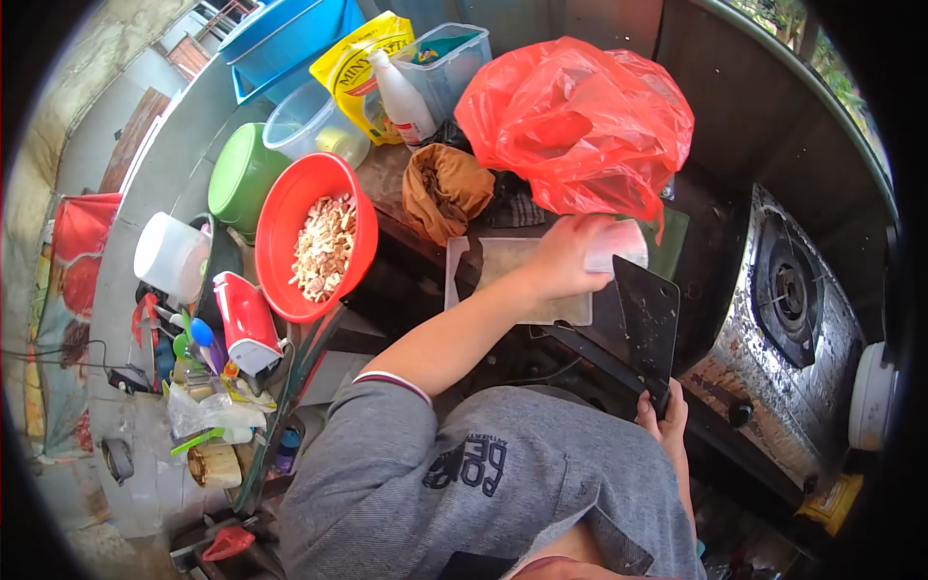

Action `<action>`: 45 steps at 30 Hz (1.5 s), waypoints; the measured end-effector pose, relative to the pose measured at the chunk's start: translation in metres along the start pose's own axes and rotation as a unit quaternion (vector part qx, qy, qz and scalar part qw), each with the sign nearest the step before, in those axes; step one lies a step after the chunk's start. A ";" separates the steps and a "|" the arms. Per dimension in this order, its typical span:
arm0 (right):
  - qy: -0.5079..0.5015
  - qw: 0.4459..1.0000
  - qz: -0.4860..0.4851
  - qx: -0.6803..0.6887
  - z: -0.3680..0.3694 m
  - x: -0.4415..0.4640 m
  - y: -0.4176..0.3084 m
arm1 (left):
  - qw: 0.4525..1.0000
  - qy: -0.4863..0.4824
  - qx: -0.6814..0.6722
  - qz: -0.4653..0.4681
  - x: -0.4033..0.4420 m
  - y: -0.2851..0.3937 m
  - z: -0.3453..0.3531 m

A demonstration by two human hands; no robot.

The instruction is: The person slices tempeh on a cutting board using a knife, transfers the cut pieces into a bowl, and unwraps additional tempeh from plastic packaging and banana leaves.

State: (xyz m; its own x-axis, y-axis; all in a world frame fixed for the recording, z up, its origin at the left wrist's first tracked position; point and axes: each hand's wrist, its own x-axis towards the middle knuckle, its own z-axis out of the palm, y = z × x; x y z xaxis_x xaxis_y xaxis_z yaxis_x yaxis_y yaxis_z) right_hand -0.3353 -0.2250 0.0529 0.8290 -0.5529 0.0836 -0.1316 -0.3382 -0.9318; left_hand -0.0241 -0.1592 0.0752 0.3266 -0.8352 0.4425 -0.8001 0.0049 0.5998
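Note:
My left hand (565,259) is closed around a whitish, pink-tinged block-like piece (616,246); I cannot make out exactly what it is. My right hand (665,418) grips the handle of a dark, broad-bladed cleaver (646,324). The blade stands raised, its upper corner close to the whitish piece; whether they touch is unclear. Beneath my left hand lies a pale rectangular cutting board (507,259), partly covered by my forearm. A red bowl (365,232) of small chopped, pale brown pieces (325,247) sits to the left of my arm.
A large red plastic bag (580,126) bulges behind the board, beside a brown cloth (445,188). To the right stands a gas stove (793,319). A white bottle (399,97), yellow pouch (358,72), green container (237,179) and utensils (201,338) crowd the back and left.

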 end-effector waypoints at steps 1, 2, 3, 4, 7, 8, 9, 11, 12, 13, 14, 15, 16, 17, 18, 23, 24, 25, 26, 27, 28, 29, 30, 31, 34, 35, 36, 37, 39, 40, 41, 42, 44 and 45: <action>0.016 1.000 0.012 -0.007 -0.005 0.000 -0.003 | 0.999 -0.032 0.006 -0.038 -0.017 0.004 -0.016; -0.004 1.000 0.001 -0.026 -0.006 0.002 -0.010 | 0.999 0.000 0.020 -0.026 -0.036 0.003 -0.024; -0.022 0.999 -0.007 -0.044 -0.006 0.004 -0.017 | 0.999 -0.003 0.014 -0.044 -0.049 0.006 -0.035; -0.003 0.999 0.010 -0.048 -0.007 0.006 -0.025 | 0.997 0.010 0.050 -0.057 -0.064 0.004 -0.039; -0.057 0.993 0.038 -0.097 0.003 0.022 -0.041 | 0.983 0.004 0.130 -0.127 -0.090 0.004 -0.043; -0.072 0.991 0.042 -0.108 0.010 0.026 -0.043 | 0.979 -0.007 0.137 -0.151 -0.095 0.002 -0.040; -0.088 0.988 0.044 -0.119 0.016 0.031 -0.044 | 0.980 -0.018 0.134 -0.146 -0.098 0.003 -0.036; -0.091 0.986 0.034 -0.135 0.029 0.041 -0.044 | 0.968 -0.036 0.167 -0.181 -0.100 0.003 -0.031; -0.104 0.982 0.017 -0.155 0.035 0.046 -0.044 | 0.969 -0.045 0.166 -0.176 -0.099 0.004 -0.030; -0.098 0.983 0.025 -0.151 0.039 0.051 -0.047 | 0.967 -0.037 0.183 -0.172 -0.097 0.007 -0.031; -0.109 0.980 0.033 -0.164 0.042 0.055 -0.051 | 0.965 -0.029 0.199 -0.169 -0.095 0.011 -0.032; -0.121 0.976 0.041 -0.176 0.044 0.058 -0.054 | 0.968 -0.023 0.212 -0.130 -0.093 0.013 -0.032; -0.117 0.977 0.049 -0.172 0.045 0.060 -0.055 | 0.969 -0.032 0.211 -0.127 -0.093 0.010 -0.031; -0.123 0.974 0.050 -0.185 0.047 0.061 -0.055 | 0.974 -0.032 0.191 -0.120 -0.094 0.005 -0.030; -0.130 0.970 0.051 -0.197 0.048 0.062 -0.055 | 0.978 -0.032 0.172 -0.114 -0.095 0.002 -0.030; -0.108 0.970 0.029 -0.216 0.054 0.067 -0.051 | 0.981 -0.038 0.155 -0.113 -0.089 -0.002 -0.032; -0.096 0.972 0.011 -0.216 0.056 0.068 -0.049 | 0.981 -0.042 0.153 -0.113 -0.087 -0.002 -0.032; -0.096 0.972 0.014 -0.214 0.056 0.069 -0.049 | 0.981 -0.045 0.152 -0.114 -0.086 -0.001 -0.033; -0.104 0.971 0.018 -0.214 0.056 0.071 -0.050 | 0.980 -0.049 0.156 -0.109 -0.084 -0.001 -0.034; -0.112 0.970 0.022 -0.213 0.055 0.072 -0.051 | 0.980 -0.054 0.160 -0.104 -0.084 -0.001 -0.035; -0.112 0.971 0.026 -0.211 0.055 0.072 -0.052 | 0.980 -0.058 0.160 -0.106 -0.084 -0.002 -0.035; -0.123 0.969 0.036 -0.210 0.054 0.073 -0.053 | 0.980 -0.060 0.161 -0.104 -0.084 -0.002 -0.035; -0.134 0.967 0.046 -0.210 0.053 0.074 -0.054 | 0.979 -0.061 0.162 -0.103 -0.084 -0.002 -0.034; -0.135 0.967 0.049 -0.209 0.052 0.074 -0.055 | 0.980 -0.064 0.161 -0.103 -0.083 -0.002 -0.033; -0.178 0.957 0.095 -0.210 0.048 0.077 -0.059 | 0.978 -0.068 0.164 -0.108 -0.084 -0.001 -0.032; -0.186 0.954 0.106 -0.208 0.048 0.078 -0.061 | 0.978 -0.063 0.160 -0.114 -0.084 0.000 -0.031; -0.194 0.952 0.117 -0.205 0.048 0.079 -0.061 | 0.979 -0.057 0.156 -0.119 -0.084 0.000 -0.031; -0.194 0.952 0.118 -0.206 0.048 0.079 -0.060 | 0.979 -0.058 0.155 -0.119 -0.084 0.000 -0.031; -0.206 0.949 0.129 -0.203 0.050 0.080 -0.057 | 0.979 -0.058 0.162 -0.105 -0.083 0.000 -0.030; -0.206 0.948 0.130 -0.204 0.050 0.082 -0.058 | 0.980 -0.058 0.161 -0.106 -0.083 -0.001 -0.030; -0.215 0.944 0.140 -0.206 0.051 0.084 -0.058 | 0.980 -0.060 0.160 -0.106 -0.083 -0.001 -0.030; -0.224 0.940 0.150 -0.209 0.052 0.086 -0.058 | 0.979 -0.062 0.159 -0.107 -0.083 -0.001 -0.030; -0.227 0.941 0.153 -0.200 0.054 0.090 -0.056 | 0.980 -0.062 0.156 -0.112 -0.083 -0.001 -0.030; -0.232 0.941 0.157 -0.190 0.056 0.091 -0.054 | 0.979 -0.065 0.152 -0.118 -0.083 -0.001 -0.030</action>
State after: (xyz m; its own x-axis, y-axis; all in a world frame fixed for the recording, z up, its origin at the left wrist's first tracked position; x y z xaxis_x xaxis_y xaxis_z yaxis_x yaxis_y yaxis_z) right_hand -0.2221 -0.2145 0.0913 0.8532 -0.3096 -0.4197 -0.5215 -0.5097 -0.6842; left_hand -0.0350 -0.0729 0.0576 0.4699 -0.8560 0.2156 -0.8294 -0.3446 0.4397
